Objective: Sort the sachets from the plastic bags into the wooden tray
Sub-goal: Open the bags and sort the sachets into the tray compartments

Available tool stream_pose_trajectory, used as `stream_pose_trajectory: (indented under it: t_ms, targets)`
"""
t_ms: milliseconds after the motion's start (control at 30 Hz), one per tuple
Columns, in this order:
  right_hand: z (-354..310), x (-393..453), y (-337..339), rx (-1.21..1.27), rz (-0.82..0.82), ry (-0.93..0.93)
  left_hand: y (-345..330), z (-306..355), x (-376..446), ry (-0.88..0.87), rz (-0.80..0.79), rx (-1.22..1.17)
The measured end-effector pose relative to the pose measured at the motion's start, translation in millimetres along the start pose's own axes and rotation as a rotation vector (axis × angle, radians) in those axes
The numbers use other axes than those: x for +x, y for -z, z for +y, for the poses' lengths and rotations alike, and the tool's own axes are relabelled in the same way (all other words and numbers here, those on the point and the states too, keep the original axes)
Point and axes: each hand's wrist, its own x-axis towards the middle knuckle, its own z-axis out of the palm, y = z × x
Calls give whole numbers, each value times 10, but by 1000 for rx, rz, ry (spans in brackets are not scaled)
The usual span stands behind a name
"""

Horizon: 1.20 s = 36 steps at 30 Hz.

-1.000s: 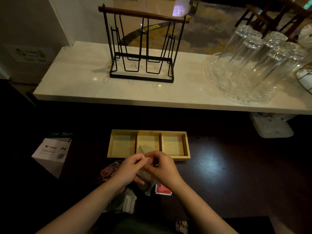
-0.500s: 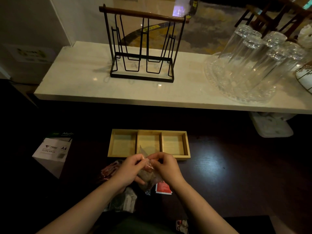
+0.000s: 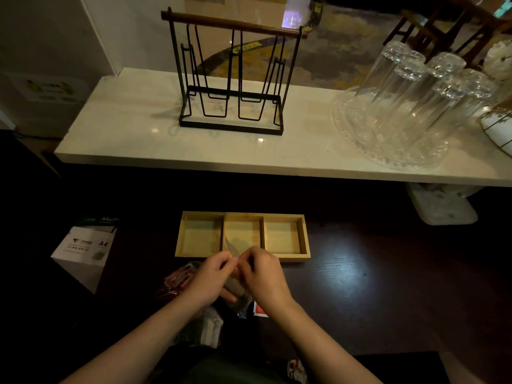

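While a clear bag (image 3: 235,286) is pinched by both hands (image 3: 210,278) (image 3: 263,273), the tray (image 3: 303,239) is left empty on the dark counter (image 3: 360,286) below a pale shelf (image 3: 138,139).

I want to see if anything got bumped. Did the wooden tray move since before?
No. The wooden tray sits in the same spot on the dark table, in line with the black wire rack behind it. Only the camera shifted slightly.

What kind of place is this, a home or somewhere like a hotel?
Probably a hotel or restaurant service area: upturned drinking glasses on a glass tray, an empty wire cup rack on the marble counter, and patterned carpet beyond.
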Motion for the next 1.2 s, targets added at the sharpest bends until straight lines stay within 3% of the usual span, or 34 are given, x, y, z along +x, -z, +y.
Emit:
stream_pose_trajectory:
  t_ms: [200,333,467,600,733,833,967,1033,1100,1200]
  targets:
    - [15,-17,-31,37,18,-44,-16,49,-14,5,43,182]
    - [190,69,246,-56,204,-96,140,68,-96,10,97,351]
    - [287,85,456,-348,24,226,358,253,-199,-163,197,928]
    - [266,98,634,-458,-79,311,414,461,-204,-276,189,1083]
    - [78,13,697,-399,64,364,347,408,-129,-240,85,980]
    - [-167,-152,520,-234,-57,462,328,378,-58,-232,76,869]
    - [-145,-181,107,-280,-132,373,314,395,-87,-215,40,777]
    - [-125,-118,51,-245,-86,349,342,369,-119,-158,18,596]
    - [-174,-42,136,-198,-7,337,409,332,-148,-94,12,258]
    - [-373,44,429,-102,55,376,534,223,-87,-76,185,45]
